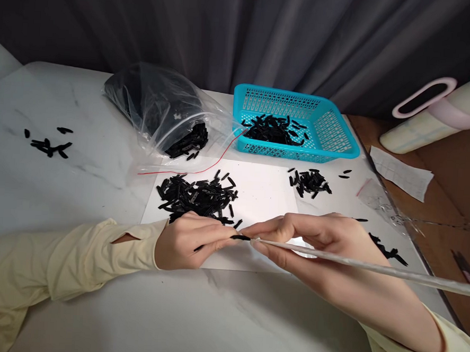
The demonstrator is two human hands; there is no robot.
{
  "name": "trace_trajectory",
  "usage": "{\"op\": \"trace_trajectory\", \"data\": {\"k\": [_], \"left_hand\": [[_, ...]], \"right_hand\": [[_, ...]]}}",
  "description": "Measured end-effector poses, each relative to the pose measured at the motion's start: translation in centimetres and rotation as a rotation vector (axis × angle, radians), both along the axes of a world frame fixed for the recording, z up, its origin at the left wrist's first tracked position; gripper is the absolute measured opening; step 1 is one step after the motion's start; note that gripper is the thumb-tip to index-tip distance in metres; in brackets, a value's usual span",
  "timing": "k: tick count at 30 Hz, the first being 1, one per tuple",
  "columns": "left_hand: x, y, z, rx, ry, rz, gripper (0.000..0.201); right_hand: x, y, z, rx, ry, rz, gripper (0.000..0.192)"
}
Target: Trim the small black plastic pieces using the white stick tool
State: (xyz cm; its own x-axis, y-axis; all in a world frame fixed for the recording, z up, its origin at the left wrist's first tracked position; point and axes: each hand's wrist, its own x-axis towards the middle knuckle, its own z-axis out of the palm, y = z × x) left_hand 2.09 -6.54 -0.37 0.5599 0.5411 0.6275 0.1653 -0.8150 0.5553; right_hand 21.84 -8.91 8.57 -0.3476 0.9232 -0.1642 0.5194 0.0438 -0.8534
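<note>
My left hand point(197, 240) is closed, pinching a small thin black piece point(240, 237) between thumb and forefinger. The tip of another black piece shows beneath its curled fingers. My right hand point(314, 244) is closed on the end of a long, thin whitish strip point(357, 262), which runs off past the right edge. The black piece's free end meets the strip's end at my right fingertips; whether they are joined I cannot tell. Just behind my left hand, a pile of similar black pieces point(197, 195) lies on a white sheet point(254, 185).
A turquoise basket point(300, 151) holds many black pieces. Left of it lies a clear plastic bag point(151, 107) with more. Smaller heaps sit at the left point(49, 147) and right point(312, 182). A bottle point(429, 121), a paper slip point(402, 173) and a small bag point(384, 209) are on the right.
</note>
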Motion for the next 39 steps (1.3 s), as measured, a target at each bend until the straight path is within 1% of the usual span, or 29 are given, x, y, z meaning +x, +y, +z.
{"op": "trace_trajectory", "data": {"k": [11, 15, 19, 21, 24, 26, 28, 31, 34, 37, 39], "left_hand": [[0.1, 0.1, 0.0, 0.021, 0.008, 0.002, 0.014], [0.0, 0.0, 0.0, 0.028, 0.017, 0.011, 0.015], [0.0, 0.1, 0.0, 0.036, 0.021, 0.003, 0.013], [0.1, 0.1, 0.0, 0.037, 0.024, -0.001, 0.012], [0.1, 0.2, -0.1, 0.022, 0.018, -0.021, 0.011], [0.1, 0.2, -0.1, -0.018, 0.024, -0.043, 0.012], [0.1, 0.2, 0.0, -0.070, 0.036, -0.054, 0.015], [0.1, 0.3, 0.2, -0.121, 0.054, -0.067, 0.021], [0.1, 0.3, 0.5, -0.136, 0.065, -0.079, 0.022], [0.1, 0.3, 0.5, -0.142, 0.056, -0.081, 0.022], [0.2, 0.3, 0.4, -0.137, 0.041, -0.086, 0.020]], "right_hand": [[0.1, -0.1, -0.1, -0.032, 0.014, 0.025, 0.015], [-0.1, -0.1, -0.1, 0.004, -0.002, 0.036, 0.015], [-0.1, -0.2, -0.2, 0.064, -0.086, 0.065, 0.015], [0.2, -0.3, -0.5, 0.141, -0.120, 0.136, 0.015], [0.9, -0.3, -1.1, 0.281, -0.117, 0.316, 0.016], [1.3, -0.2, -1.6, 0.373, -0.105, 0.412, 0.018], [1.4, -0.1, -1.9, 0.459, -0.106, 0.457, 0.018], [1.2, -0.2, -2.2, 0.508, -0.135, 0.440, 0.020], [1.0, -0.4, -2.4, 0.492, -0.162, 0.409, 0.024], [0.9, -0.5, -2.2, 0.435, -0.182, 0.387, 0.022], [0.8, -0.3, -1.9, 0.363, -0.190, 0.339, 0.017]]}}
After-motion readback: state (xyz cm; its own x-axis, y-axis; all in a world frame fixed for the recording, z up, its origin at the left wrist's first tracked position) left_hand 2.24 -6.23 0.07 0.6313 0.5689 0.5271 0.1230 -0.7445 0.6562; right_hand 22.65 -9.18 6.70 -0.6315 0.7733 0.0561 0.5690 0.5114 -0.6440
